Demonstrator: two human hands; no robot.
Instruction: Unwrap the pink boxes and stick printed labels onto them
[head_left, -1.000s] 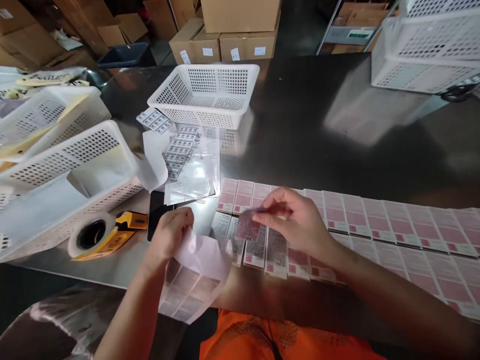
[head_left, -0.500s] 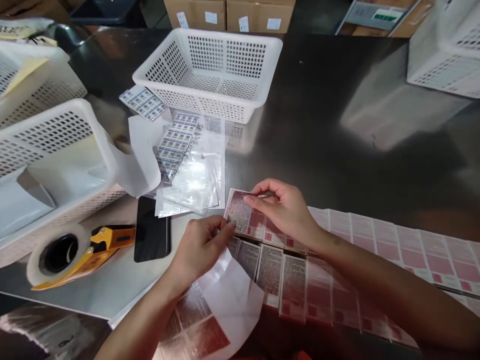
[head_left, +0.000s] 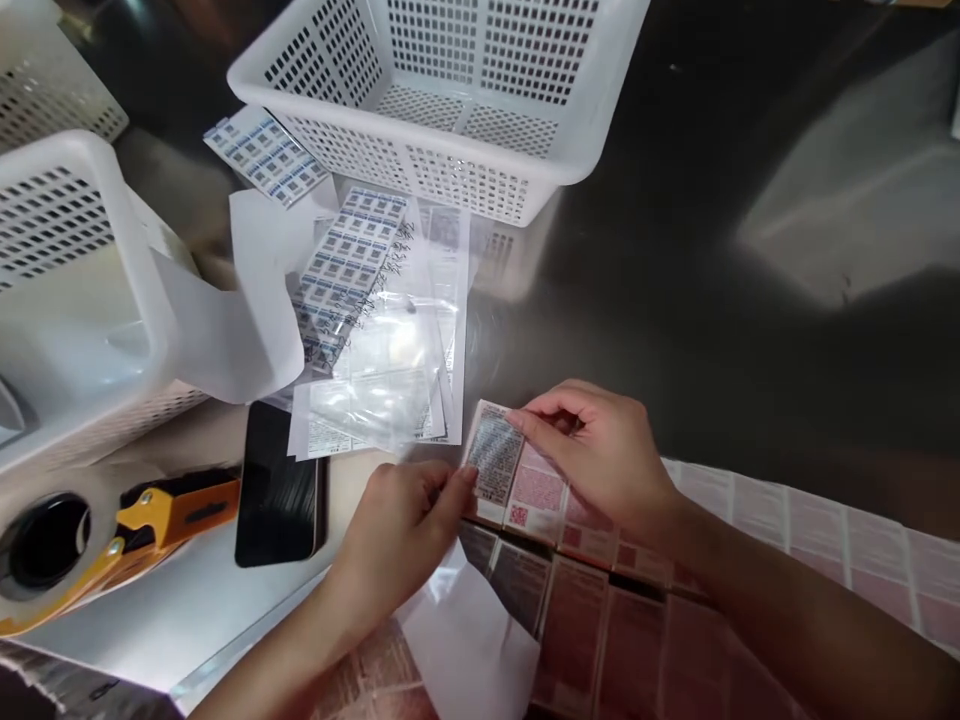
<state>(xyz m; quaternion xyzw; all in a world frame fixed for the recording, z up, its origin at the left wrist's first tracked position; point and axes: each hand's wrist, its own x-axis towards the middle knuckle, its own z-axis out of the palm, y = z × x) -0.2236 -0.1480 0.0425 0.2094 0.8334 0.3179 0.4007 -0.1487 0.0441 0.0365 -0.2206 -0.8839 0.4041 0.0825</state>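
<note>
Both hands on the end box of the row

My right hand (head_left: 600, 455) pinches a sticker (head_left: 493, 457) onto the leftmost box (head_left: 501, 475), near the worktop's (head_left: 712, 300) front edge; my left hand (head_left: 401, 525) steadies it, seemingly clamping a backing sheet (head_left: 469, 640).

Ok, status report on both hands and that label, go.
Left hand pinching backing sheet. Right hand pressing label onto end box. Nothing blocking.

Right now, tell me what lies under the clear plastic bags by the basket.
Under the clear plastic bags lie sheets of small blue-and-white labels and white paper. Glare hides the rest beneath.
</note>
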